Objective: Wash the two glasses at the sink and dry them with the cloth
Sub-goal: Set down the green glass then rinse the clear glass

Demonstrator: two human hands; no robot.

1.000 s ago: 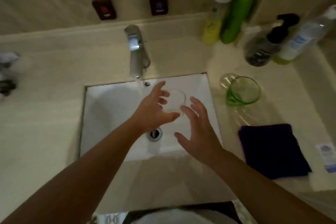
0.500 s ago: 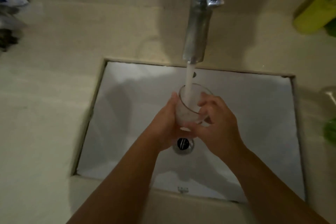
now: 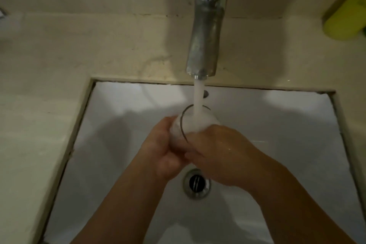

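A clear glass (image 3: 195, 125) sits under the chrome tap (image 3: 208, 25), and the water stream (image 3: 198, 97) runs into its mouth. My left hand (image 3: 164, 148) grips the glass from the left side. My right hand (image 3: 221, 150) wraps round it from the right and covers its lower part. Both hands hold it above the white sink (image 3: 118, 125), just over the drain (image 3: 196, 183). The second glass and the cloth are out of view.
A beige counter (image 3: 49, 65) surrounds the sink on the left and behind. A yellow-green bottle (image 3: 345, 20) stands at the far right of the counter, near the frame's edge.
My view has closed in on the sink. My right hand has closed further over the glass, which now stands full of frothing water under the stream.
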